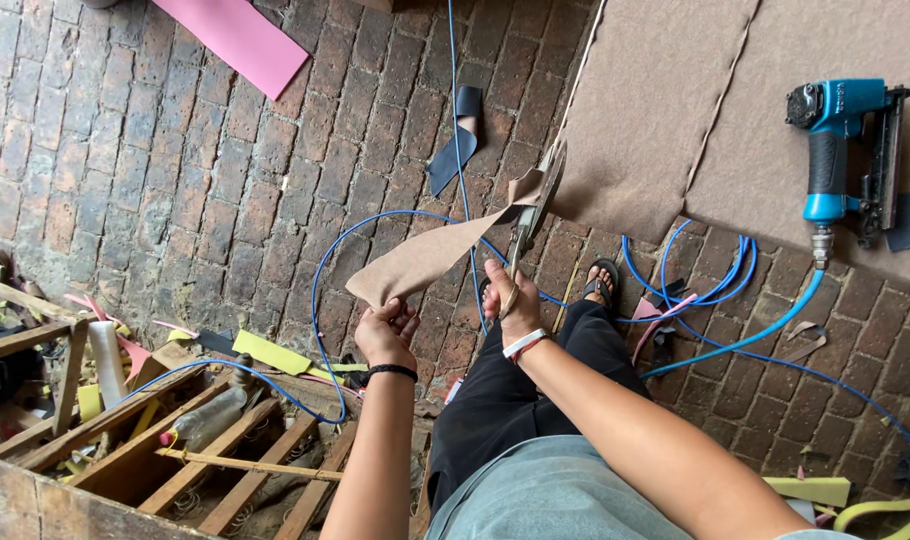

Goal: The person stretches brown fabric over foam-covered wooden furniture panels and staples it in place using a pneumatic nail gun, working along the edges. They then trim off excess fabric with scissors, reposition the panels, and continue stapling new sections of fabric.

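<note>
My right hand grips the handles of a pair of scissors whose blades point up and away into the edge of a large brown felt sheet. My left hand pinches the near end of a long brown felt strip that runs up to the scissor blades. The strip hangs over the brick floor, still joined to the sheet at the blades.
A blue pneumatic nail gun lies on the felt sheet at right, its blue air hose looping over the brick floor. A pink foam sheet lies at top left. A wooden frame with scraps stands at lower left.
</note>
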Available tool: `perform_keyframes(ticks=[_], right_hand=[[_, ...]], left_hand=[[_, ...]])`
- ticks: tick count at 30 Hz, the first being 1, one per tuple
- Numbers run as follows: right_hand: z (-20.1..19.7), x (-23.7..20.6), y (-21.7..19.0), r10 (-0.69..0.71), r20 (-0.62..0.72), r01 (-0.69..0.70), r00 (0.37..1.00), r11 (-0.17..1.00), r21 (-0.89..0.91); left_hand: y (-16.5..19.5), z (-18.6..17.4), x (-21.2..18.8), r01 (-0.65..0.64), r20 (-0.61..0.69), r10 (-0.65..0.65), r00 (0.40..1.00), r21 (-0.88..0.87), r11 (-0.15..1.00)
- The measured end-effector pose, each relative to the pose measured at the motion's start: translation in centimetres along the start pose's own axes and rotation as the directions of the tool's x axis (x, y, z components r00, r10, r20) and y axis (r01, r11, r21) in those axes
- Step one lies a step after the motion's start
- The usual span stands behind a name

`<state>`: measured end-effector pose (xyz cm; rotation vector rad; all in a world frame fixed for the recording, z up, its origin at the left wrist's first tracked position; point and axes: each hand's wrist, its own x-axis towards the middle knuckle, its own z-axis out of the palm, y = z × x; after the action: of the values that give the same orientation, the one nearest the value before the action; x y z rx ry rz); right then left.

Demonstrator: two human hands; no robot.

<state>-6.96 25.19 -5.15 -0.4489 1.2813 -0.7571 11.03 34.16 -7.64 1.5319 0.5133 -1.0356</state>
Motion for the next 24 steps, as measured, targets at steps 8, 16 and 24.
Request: perform_keyframes(ticks=[8,16,24], right_hand=[[-0.9,0.2,0.6,0.002,0.064,-0.008,0.998,0.996,0.086],[-1.0,-0.2,0.4,0.001,-0.005,-0.001,1.000,1.000,0.029],[-1.0,0.7,-1.9,-0.010,0.031,0.007,0.999,0.995,0.103]], left_hand=[[0.4,-0.2,0.6,-0.033,-0.022,0.033,0.999,-0.008,0.999],[-0.1,-0.3,0.5,-0.035,-0.054,0.035,0.998,0.010,0.999],[0.1,-0.3,0.4,-0.059,-0.047,0.061,0.997,0.031,0.998]])
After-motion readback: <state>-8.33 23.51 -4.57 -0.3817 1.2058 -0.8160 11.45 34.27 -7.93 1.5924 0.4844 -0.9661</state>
